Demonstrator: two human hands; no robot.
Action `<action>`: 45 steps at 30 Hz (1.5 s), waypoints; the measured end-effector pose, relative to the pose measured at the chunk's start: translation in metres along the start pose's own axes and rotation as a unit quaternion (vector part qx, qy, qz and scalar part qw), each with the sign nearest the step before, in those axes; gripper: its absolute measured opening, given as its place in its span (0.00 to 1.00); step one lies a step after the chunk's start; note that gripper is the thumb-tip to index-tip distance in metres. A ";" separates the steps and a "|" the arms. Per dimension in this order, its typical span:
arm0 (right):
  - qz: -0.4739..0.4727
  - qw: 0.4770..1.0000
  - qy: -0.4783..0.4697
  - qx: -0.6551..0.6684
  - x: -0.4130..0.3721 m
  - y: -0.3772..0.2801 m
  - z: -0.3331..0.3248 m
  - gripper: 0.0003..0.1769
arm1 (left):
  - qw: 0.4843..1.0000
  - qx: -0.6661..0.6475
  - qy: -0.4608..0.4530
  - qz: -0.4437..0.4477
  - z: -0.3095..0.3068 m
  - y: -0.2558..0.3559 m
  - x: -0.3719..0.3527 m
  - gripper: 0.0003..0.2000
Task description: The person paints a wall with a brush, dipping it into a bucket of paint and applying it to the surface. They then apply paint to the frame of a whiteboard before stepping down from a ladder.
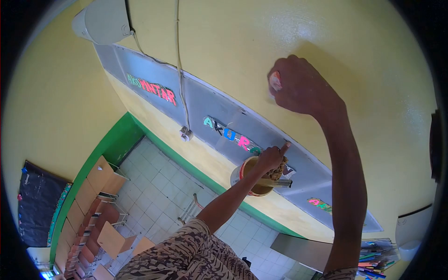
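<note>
High against the yellow wall, my right hand (305, 86) is closed around a small white and red piece (276, 80), which shows at its thumb side. My left hand (272, 157) is lower, at the rim of a round bucket (237, 176), its fingers bent there and one finger stretched towards the grey board's edge. The bucket is partly hidden by my left hand and forearm. Brown crumpled material (279, 171) and a flat bar-like tool (275, 183) lie at the bucket's mouth.
A long grey board (200, 100) with colourful letters crosses the wall. Cables run to a white socket (185, 134). A white device (105, 21) is at upper left. Below are desks (112, 239), chairs, a tiled floor (161, 179), a black board (42, 203) and pens (373, 261).
</note>
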State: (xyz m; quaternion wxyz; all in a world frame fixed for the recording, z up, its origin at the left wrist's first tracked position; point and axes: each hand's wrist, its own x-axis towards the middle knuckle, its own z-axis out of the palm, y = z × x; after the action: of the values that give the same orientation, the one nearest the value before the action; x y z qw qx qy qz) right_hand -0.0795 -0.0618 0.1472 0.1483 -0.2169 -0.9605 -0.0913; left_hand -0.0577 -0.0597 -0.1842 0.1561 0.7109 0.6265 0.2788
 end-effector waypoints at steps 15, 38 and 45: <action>-0.066 0.996 -0.057 0.029 0.029 -0.014 0.023 0.02 | 1.000 -0.001 -0.004 0.000 -0.003 0.003 -0.002 0.25; -0.166 0.932 -0.243 -0.210 -0.146 -0.026 0.043 0.21 | 0.987 -0.129 -0.010 -0.098 0.013 -0.015 0.002 0.22; -0.104 0.947 -0.280 -0.117 -0.120 -0.062 0.014 0.19 | 0.994 -0.107 0.006 -0.015 0.059 -0.040 0.014 0.22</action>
State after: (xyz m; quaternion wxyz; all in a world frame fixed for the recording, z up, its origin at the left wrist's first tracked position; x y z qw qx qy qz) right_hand -0.0071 -0.1606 0.0882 -0.1628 -0.1480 -0.9634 -0.1533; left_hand -0.0537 -0.0314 -0.2514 0.2319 0.6786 0.6048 0.3464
